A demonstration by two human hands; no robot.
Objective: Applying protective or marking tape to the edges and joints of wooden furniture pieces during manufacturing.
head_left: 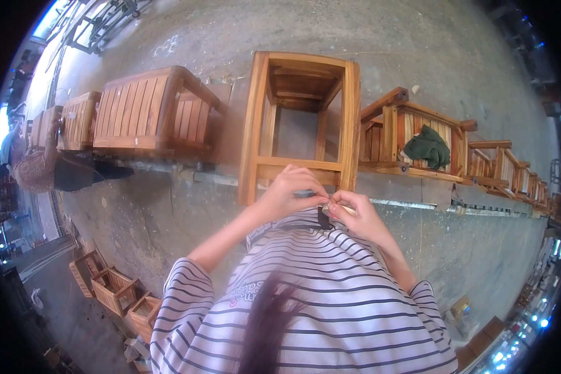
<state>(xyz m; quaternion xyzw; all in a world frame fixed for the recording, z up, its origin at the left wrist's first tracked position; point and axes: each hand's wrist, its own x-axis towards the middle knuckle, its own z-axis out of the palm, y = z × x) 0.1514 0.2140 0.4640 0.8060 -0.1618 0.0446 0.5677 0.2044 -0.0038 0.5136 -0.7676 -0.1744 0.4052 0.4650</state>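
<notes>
My two hands meet close to my waist, in front of the near rail of a wooden chair frame [249, 134]. Thumb and fingertips of my left hand [293, 189] are pinched together at the point where they reach the other hand. Curled fingers of my right hand [359, 215] close around a small pale thing [349, 210], too small to name. Whether my left fingertips grip the same thing cannot be made out. The chair frame stands just beyond my hands, with an open middle and a slatted panel lower down inside it.
Slatted wooden chairs [134, 109] line up to the left, near a bending person [37, 171]. On the right, an overturned chair [389, 134] bears a dark green cloth [427, 148], and more chairs follow. Small wooden frames [113, 292] stand at the lower left. A metal rack [93, 25] is far left.
</notes>
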